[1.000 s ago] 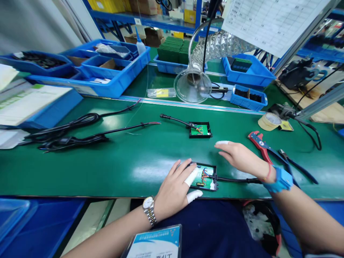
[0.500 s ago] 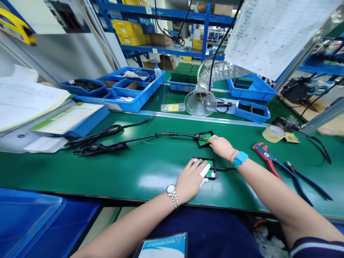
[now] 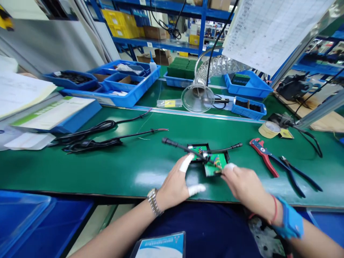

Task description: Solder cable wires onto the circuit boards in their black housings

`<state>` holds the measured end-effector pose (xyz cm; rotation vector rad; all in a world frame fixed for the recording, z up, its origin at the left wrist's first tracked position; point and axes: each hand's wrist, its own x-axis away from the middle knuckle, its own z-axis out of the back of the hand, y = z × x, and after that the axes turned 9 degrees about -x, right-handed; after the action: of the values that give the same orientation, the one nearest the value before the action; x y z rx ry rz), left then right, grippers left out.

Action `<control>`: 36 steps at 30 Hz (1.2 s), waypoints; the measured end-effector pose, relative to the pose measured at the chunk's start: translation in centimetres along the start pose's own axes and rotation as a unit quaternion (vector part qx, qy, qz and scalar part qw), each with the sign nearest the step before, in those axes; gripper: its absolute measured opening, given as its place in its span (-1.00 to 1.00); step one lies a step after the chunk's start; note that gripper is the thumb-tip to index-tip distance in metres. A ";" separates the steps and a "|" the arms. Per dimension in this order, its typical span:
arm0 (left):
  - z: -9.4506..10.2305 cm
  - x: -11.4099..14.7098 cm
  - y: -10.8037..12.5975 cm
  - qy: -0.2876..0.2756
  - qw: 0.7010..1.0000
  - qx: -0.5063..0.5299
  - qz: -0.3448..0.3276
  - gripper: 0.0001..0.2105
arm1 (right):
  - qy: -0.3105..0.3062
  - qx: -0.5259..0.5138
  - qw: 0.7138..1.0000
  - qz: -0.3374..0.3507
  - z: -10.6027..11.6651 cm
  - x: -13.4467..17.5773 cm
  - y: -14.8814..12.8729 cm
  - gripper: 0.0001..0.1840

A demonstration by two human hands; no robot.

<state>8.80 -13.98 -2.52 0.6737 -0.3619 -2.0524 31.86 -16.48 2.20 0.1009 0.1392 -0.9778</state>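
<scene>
My right hand (image 3: 245, 184), fingertips pinched at its right edge, grips a black open housing with a green circuit board (image 3: 213, 169) and colored wires. A short black cable with a connector (image 3: 170, 142) runs left from it, across a second housed circuit board (image 3: 197, 147). That second one lies just behind, its black cable (image 3: 228, 147) pointing right. My left hand (image 3: 173, 184) is open to the left of the boards, thumb and fingers apart, with white covers on some fingertips. Its fingers come close to the second housing; whether they touch it I cannot tell.
Bundled black cables (image 3: 92, 143) lie at left. Red-and-blue wire strippers (image 3: 264, 154), cutters (image 3: 301, 173) and a tape roll (image 3: 269, 129) are at right. A clear fume funnel (image 3: 198, 98) and blue parts trays (image 3: 129, 96) stand behind. A printed sheet (image 3: 271, 32) hangs above.
My right hand has brought the farther housing toward me. The housing that was under my left hand now lies behind it. My left hand has shifted left and spread its fingers.
</scene>
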 end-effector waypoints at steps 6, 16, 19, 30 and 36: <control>-1.6 3.4 1.3 -0.047 0.996 0.062 0.035 -0.12 | -0.043 -0.059 0.997 0.030 -3.2 3.6 -3.4 -0.80; -1.9 1.2 1.2 -0.083 0.988 0.115 -0.066 -0.16 | 0.018 -0.313 0.950 0.011 -0.1 0.8 -1.8 -0.82; -1.9 1.3 1.2 -0.081 0.988 0.080 -0.100 -0.17 | 0.096 -0.312 0.945 -0.014 1.0 -0.4 -2.4 -0.81; -1.2 0.9 2.0 -0.096 0.992 0.043 -0.065 -0.23 | 0.091 -0.278 0.951 -0.098 -1.5 1.1 -0.6 -0.60; -1.3 1.0 1.7 -0.114 0.990 0.029 -0.074 -0.46 | 0.058 -0.048 0.993 -0.092 -2.4 4.0 1.8 -0.73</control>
<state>10.31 -15.71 -2.98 0.5126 -0.5173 -2.2748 35.36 -18.44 -0.83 0.0573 0.3060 -1.1472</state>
